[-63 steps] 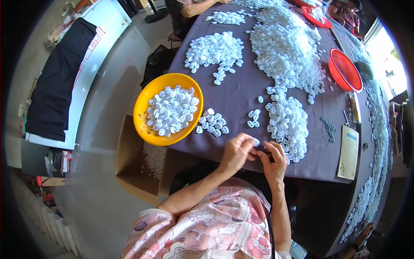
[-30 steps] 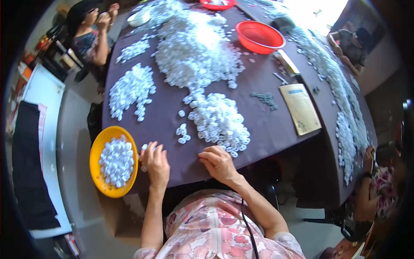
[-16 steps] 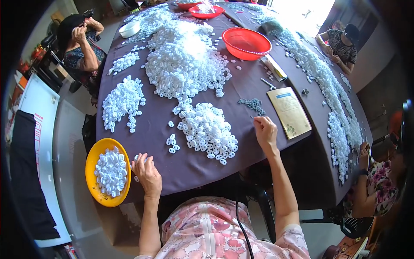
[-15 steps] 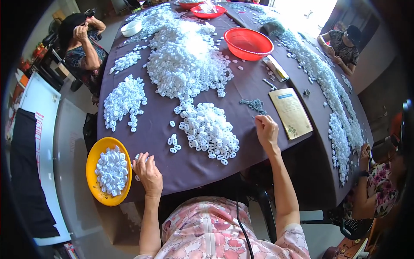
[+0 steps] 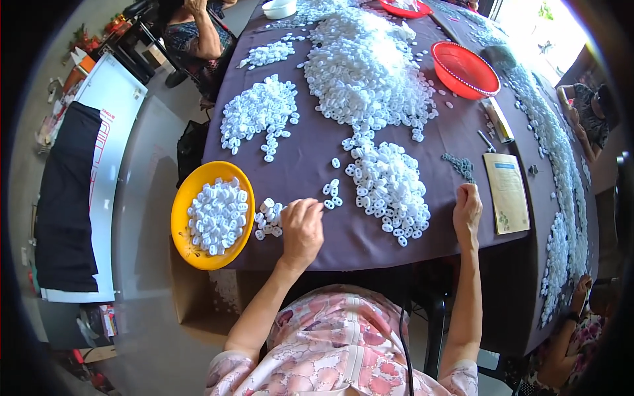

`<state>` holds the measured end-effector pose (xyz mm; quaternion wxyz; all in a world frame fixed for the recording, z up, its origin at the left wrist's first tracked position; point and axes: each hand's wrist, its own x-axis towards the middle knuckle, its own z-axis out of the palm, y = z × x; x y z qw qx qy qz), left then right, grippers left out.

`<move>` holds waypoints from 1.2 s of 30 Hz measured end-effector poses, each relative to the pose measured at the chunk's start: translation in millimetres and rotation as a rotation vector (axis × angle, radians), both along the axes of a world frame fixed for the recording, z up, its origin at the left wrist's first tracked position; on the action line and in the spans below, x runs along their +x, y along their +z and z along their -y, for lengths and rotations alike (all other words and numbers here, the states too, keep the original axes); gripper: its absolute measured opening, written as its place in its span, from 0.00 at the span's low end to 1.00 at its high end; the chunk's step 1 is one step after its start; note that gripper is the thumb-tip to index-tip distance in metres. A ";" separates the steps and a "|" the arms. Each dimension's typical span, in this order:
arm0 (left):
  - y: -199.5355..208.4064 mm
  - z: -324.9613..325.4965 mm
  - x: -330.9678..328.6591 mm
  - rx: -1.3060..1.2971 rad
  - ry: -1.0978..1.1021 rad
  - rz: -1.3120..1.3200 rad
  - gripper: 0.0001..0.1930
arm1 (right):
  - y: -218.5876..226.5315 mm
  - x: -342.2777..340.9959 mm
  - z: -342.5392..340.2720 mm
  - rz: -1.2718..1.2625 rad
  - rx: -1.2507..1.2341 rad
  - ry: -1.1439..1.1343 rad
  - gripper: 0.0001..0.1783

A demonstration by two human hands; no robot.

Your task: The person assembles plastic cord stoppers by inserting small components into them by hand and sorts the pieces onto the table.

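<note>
My left hand (image 5: 302, 231) is above the near part of the table, fingers bent and pressed together; whatever is in them is hidden. Just past its fingertips lies a small cluster of white oval pieces (image 5: 333, 195), each with two holes. On its other side, more white pieces (image 5: 268, 219) rest against a yellow bowl (image 5: 247, 191) filled with the same kind. My right hand (image 5: 467, 211) is closed near the front edge, below a heap of small grey-green parts (image 5: 460, 167); its contents cannot be made out. Between the hands sits a pile of white pieces (image 5: 389, 188).
A large white heap (image 5: 363, 72) spreads behind, with a smaller pile (image 5: 259, 112) to the left. A red basin (image 5: 465, 71), a narrow box (image 5: 497, 121) and a tan envelope (image 5: 508, 195) lie to the right. Other people sit around the table; a cardboard box (image 5: 198, 303) stands below.
My left hand has moved right, away from the yellow bowl, to the small cluster, uncovering pieces beside the bowl. My right hand stays near the grey-green parts. The view has shifted.
</note>
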<state>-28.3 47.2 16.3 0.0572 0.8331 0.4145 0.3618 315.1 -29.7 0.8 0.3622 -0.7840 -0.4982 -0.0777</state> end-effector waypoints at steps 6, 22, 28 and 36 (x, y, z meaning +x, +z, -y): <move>2.4 -8.1 50.0 0.005 -0.172 0.003 0.10 | -4.8 -16.9 11.7 -0.073 0.109 0.062 0.02; -8.4 19.7 35.1 -0.043 -0.255 -0.003 0.10 | 1.7 -18.3 16.6 -0.089 0.138 -0.006 0.02; -11.4 14.0 35.3 -0.038 -0.202 0.087 0.09 | 2.3 -20.9 14.5 -0.080 0.106 0.019 0.02; -6.9 11.0 31.6 -0.118 -0.094 0.065 0.08 | -1.7 -21.0 11.6 -0.071 0.118 0.024 0.02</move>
